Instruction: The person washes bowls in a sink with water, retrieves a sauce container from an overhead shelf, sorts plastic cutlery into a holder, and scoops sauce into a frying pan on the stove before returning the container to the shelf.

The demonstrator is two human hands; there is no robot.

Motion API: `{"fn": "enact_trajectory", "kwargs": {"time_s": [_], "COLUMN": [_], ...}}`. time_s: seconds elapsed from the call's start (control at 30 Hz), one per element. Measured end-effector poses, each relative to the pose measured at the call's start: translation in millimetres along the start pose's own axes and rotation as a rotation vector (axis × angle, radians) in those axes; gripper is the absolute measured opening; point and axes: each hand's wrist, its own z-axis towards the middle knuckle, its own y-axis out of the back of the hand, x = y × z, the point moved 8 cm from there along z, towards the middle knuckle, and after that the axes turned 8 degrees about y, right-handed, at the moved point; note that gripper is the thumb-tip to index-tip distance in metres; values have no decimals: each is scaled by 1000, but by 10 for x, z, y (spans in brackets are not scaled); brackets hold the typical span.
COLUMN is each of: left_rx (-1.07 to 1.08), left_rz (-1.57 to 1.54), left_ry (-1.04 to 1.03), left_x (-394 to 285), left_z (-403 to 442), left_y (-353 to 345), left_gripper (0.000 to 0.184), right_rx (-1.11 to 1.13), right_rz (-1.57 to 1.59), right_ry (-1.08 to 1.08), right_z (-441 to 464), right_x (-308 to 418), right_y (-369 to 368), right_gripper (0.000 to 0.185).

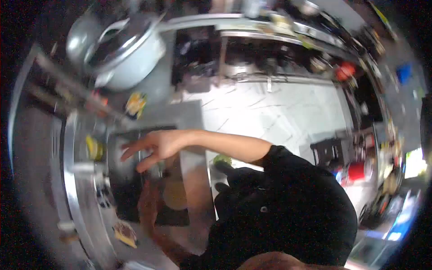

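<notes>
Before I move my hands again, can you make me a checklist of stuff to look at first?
1. Right hand open, fingers spread: ok.
2. Left hand free of things: cannot tell, it is dim and blurred.
3. Round tan shape within the edges of the dark panel: ok.
4. Big pale pot apart from both hands: ok.
5. Picture sharp around the hands: not ok, it is smeary.
6. Dark panel cool: cannot tell by looking.

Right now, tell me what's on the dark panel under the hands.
A round tan shape shows on the dark panel; whatever the right hand covers can't be seen.
</notes>
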Motion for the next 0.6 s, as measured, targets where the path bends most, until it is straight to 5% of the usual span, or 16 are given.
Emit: {"fn": "enact_trajectory", "kwargs": {"time_s": [0.1,0.2,0.27,0.3,0.4,0.5,0.57,0.6], "left_rx": [-214,-448,-641,-730,-808,-593,-442,-352], "left_rz": [110,83,-103,-298,-789,-777,-662,-562], "left_ry": [7,-31,-138,-238,-626,-778,-780,-871], "left_x": [-620,-1437,-1987,-2252,-3173,-4516,-5357,-5798], "left_z": [-400,-953,-1250,-1361,-1731,-2301,-2490,-2683], "left_y": [1150,1768,1893,1906,1495,937,138,-256], "left_gripper": [32,32,32,32,29,26,33,33], "right_rx": [-87,133,135,-83,-460,-280,-367,-311], "right_rz": [-44,-1038,-1309,-1170,-669,-818,-855,-582], "right_ry": [21,-254,-305,-203,-555,-1214,-1361,-1529], "right_z": [-473,-1062,-1708,-2097,-3916,-6049,-7485,-8046], "right_x": [203,-841,-1050,-824,-1232,-1276,-1452,-1364], "right_y": [167,-88,-17,143,456,288,-138,-332], "right_gripper": [56,55,54,55,55,44,36,41]}}
